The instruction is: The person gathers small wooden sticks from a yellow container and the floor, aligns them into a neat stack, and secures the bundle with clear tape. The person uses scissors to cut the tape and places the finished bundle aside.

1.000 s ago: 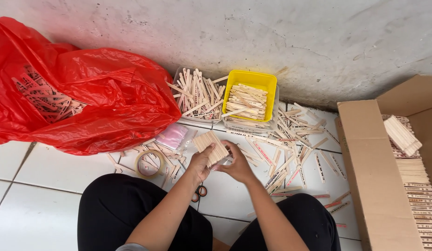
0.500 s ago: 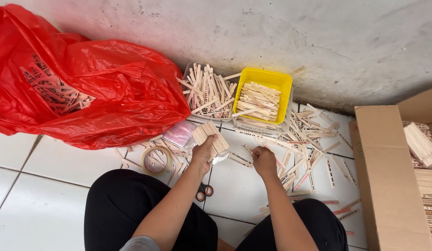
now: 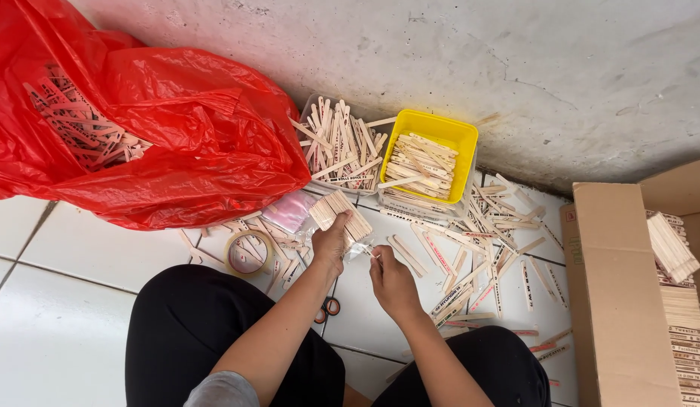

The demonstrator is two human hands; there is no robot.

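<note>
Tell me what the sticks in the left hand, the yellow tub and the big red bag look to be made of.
Sticks: pale, matte, flat strips, likely unfinished wood. Yellow tub: smooth, evenly coloured walls, probably moulded plastic. Red bag: thin glossy plastic film, crinkled, sticks showing through it.

Soft, even daylight fills the scene, bright without harshness. Shadows are faint and short, pooling just under the red plastic bag [image 3: 150, 143] and the yellow tub [image 3: 433, 154]. The bag's creases carry small glossy highlights (the only real glare). Focus holds sharp across the white floor tiles [image 3: 71, 332]; slight wide-angle stretch shows toward the edges.
</note>
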